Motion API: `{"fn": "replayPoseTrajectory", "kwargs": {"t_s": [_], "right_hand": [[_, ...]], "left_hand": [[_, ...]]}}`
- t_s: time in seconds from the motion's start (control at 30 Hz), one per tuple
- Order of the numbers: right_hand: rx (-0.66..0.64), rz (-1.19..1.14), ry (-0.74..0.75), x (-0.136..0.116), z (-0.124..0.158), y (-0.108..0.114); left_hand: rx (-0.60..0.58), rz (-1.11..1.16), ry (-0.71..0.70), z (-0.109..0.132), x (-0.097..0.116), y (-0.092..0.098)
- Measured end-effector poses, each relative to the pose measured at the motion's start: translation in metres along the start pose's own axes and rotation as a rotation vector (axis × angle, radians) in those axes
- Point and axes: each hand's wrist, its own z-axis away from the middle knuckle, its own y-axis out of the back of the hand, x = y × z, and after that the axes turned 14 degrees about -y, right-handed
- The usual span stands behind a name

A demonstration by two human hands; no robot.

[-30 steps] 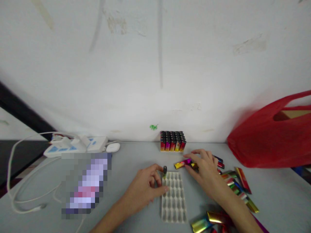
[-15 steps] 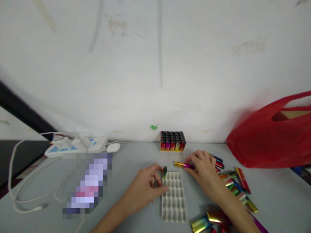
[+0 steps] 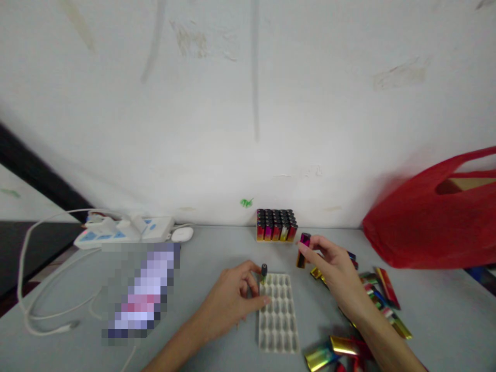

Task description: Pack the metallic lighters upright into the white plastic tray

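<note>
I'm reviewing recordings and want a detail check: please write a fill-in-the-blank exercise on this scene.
The small, shiny purple-and-gold piece is in the person's ____ hand.
By the left hand, a pale, rectangular slotted plastic tray holds an upright piece with a ____ top.
A block of packed multicoloured pieces stands just before the white ____.
The white plastic power strip lies on the picture's ____ side.
Missing: right; black; wall; left.

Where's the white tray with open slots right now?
Low and just right of center in the head view, the tray lies beside the left hand.
</note>
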Motion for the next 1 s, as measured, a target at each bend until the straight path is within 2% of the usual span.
{"fn": "replayPoseTrajectory", "kwargs": {"t_s": [0.2, 0.33, 0.5, 0.6, 0.73, 1.0], "right_hand": [[-0.189, -0.353, -0.192, -0.004, 0.01, -0.013], [-0.24, -0.404, -0.298, -0.006, 0.018, -0.024], [-0.444, -0.533, -0.412, -0.005, 0.023, -0.032], [-0.516, -0.614, -0.463, -0.005, 0.025, -0.035], [-0.554, -0.649, -0.481, -0.004, 0.027, -0.04], [-0.552, -0.607, -0.646, 0.0, 0.026, -0.042]], "left_hand": [[-0.007, -0.009, -0.02, -0.001, -0.001, 0.0], [-0.014, -0.003, -0.015, -0.001, -0.004, 0.0], [-0.001, -0.004, -0.012, -0.001, -0.001, -0.001], [0.004, -0.005, -0.006, -0.001, 0.002, -0.001], [-0.005, -0.01, -0.015, -0.001, 0.001, -0.001], [0.005, -0.016, -0.038, -0.002, -0.002, -0.002]]}}
